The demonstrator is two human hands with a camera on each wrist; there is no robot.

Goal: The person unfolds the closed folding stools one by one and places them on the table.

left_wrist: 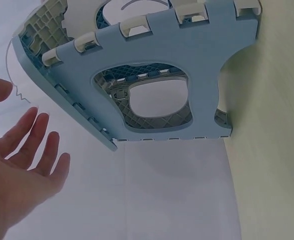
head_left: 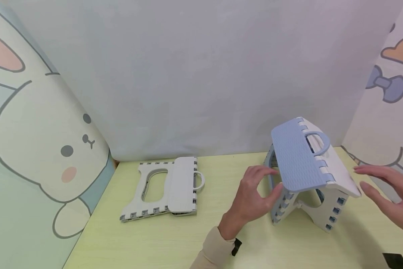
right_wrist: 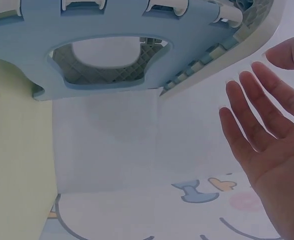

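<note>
A blue and white folding step stool [head_left: 298, 157] stands part-unfolded at the right of the table, its two top panels sloping down like a roof. A loop handle [head_left: 319, 144] sticks up at its ridge. My left hand [head_left: 253, 194] is beside the blue panel, thumb and fingers spread apart. In the left wrist view a gap shows between the left hand [left_wrist: 24, 165] and the stool [left_wrist: 162, 65]. On the other side, my right hand [head_left: 394, 192] is near the white panel's lower edge. The right wrist view shows that hand [right_wrist: 272, 125] with fingers extended, apart from the stool [right_wrist: 187, 55].
A whitish folding stool [head_left: 157, 186] lies folded flat on the left of the pale yellow table [head_left: 147, 243]. Behind stands a plain whitish backdrop [head_left: 194, 82]. Cartoon-printed panels flank the table, with a rabbit [head_left: 43, 149] on the left one.
</note>
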